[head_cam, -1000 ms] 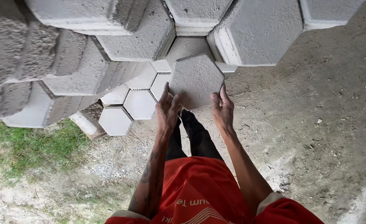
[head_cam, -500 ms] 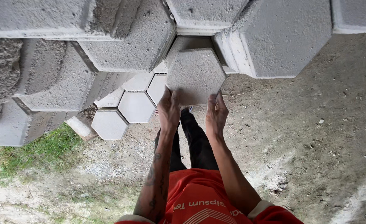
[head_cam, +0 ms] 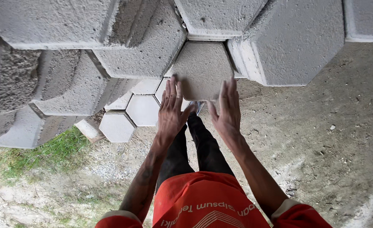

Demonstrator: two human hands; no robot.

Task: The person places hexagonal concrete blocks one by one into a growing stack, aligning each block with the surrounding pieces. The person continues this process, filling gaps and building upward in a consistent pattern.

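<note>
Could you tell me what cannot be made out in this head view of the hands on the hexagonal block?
- The hexagonal block: its upper edges are tucked behind the neighbouring blocks, so its depth and seating are hidden.
- Left hand and right hand: only their backs show; the palms are hidden, so contact underneath is unclear.
- The feet: covered by the hands and block.
- The stack's top row: cut off by the upper edge.

The person wears a bright orange short-sleeved jersey (head_cam: pixel 207 202) with pale lettering and thin white chevron lines printed across it, cream-edged sleeve cuffs (head_cam: pixel 281 207), and black trousers (head_cam: pixel 199 145). Both forearms are bare, the left forearm (head_cam: pixel 146 177) showing dark tattoo marks.
</note>
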